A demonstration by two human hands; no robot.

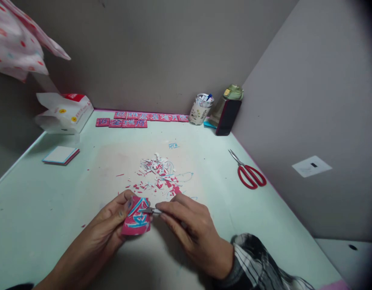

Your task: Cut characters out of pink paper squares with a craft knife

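we see the left hand (113, 219) pinching a pink paper square (136, 217) with a blue character, held just above the table (38, 209) near its front edge. right hand (186, 225) fingers are closed around a small knife (151, 210), tip on the square. paper scraps (160, 173) lie just beyond; red scissors (249, 173) well off right.
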